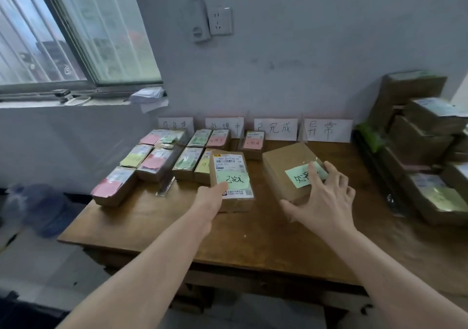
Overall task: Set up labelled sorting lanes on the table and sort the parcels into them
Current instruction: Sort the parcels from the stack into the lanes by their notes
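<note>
Four white handwritten lane labels stand in a row against the wall at the back of the wooden table. Taped parcels with pink and green notes lie in rows in front of the two left labels, and one parcel sits before the third. My left hand grips the near end of a parcel with a shipping label and a green note, held over the table's middle. My right hand rests with spread fingers on a larger plain brown box with a green note, thumb at its near edge.
A tall stack of brown parcels fills the table's right end, beside a dark rack with something green. A clear strip lies between the two left lanes. A blue bag sits on the floor at left. Papers rest on the window sill.
</note>
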The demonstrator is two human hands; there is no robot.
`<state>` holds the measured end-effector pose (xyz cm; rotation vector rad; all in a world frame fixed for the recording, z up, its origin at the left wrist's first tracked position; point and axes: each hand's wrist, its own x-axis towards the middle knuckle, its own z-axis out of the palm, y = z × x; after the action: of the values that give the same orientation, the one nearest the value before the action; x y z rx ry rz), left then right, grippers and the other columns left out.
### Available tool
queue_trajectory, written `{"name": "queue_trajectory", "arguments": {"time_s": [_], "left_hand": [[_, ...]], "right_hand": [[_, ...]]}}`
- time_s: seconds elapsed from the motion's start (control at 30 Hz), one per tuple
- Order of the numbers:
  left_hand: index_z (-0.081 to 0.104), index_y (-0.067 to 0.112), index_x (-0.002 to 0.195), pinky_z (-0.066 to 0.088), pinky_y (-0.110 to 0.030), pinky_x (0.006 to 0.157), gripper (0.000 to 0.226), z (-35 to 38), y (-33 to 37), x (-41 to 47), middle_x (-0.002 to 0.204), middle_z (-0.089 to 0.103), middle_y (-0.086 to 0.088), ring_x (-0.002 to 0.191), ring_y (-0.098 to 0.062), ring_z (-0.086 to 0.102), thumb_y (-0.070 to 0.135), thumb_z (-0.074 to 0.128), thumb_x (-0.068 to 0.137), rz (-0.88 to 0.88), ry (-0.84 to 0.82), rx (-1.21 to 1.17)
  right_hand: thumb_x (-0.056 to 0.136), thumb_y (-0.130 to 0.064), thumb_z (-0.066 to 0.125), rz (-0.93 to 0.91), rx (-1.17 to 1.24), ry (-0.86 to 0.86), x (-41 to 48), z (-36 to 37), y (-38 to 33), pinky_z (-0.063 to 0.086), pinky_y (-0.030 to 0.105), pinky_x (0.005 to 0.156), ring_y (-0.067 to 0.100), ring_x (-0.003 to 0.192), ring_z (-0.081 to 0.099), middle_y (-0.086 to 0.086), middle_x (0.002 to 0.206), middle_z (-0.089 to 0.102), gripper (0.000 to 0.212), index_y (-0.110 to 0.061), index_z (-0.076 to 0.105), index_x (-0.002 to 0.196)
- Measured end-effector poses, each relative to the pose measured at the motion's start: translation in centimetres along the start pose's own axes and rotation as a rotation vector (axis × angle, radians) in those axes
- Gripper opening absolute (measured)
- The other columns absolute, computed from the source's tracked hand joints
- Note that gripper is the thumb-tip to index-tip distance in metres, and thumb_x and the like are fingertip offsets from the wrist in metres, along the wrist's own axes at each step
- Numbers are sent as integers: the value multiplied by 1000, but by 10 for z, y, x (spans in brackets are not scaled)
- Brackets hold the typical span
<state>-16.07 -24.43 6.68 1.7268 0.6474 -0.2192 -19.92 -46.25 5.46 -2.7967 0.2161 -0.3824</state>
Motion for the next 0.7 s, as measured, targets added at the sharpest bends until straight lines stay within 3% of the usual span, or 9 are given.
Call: {"name": "queue_trajectory", "arguments": {"time_s": [0.13, 0.27, 0.5, 0.6, 0.7], "left_hand": [[51, 11, 132, 54, -42, 92, 45, 19, -1, 16, 102, 70, -5, 90, -20, 66, 39, 56, 97, -8, -62, 24], [53, 11, 129, 56, -36, 80, 41, 52, 9, 31, 101, 72, -7, 89, -23, 69, 36, 57, 97, -14, -133, 25], [54, 18, 127, 53, -36, 89, 33, 121, 50, 74, 110, 69, -3, 93, -17, 64, 35, 55, 99, 56, -200, 91], [55, 18, 126, 50, -34, 87, 30, 146, 66, 100, 113, 69, -3, 96, -18, 63, 32, 54, 100, 53, -226, 98], [55, 17, 127, 51, -39, 93, 31, 169, 77, 127, 113, 69, -4, 99, -21, 63, 30, 55, 99, 4, -221, 112]], "right_hand": [[67, -73, 65, 57, -21, 63, 13, -1, 9, 23, 51, 109, 34, 137, 15, 12, 153, 16, 107, -23, 18, 150], [67, -71, 66, 138, -49, 107, 32, -1, 28, 23, 51, 109, 36, 138, 16, 13, 153, 17, 107, -22, 20, 151], [69, -72, 65, 232, -77, 123, 85, 6, 69, 22, 50, 110, 36, 138, 16, 12, 153, 16, 106, -22, 18, 150], [69, -72, 65, 247, -70, 106, 113, 9, 87, 21, 51, 111, 36, 139, 15, 12, 154, 15, 107, -23, 17, 151], [70, -73, 64, 269, -77, 54, 140, 15, 102, 21, 51, 111, 35, 139, 14, 12, 154, 13, 108, -23, 15, 152]]}}
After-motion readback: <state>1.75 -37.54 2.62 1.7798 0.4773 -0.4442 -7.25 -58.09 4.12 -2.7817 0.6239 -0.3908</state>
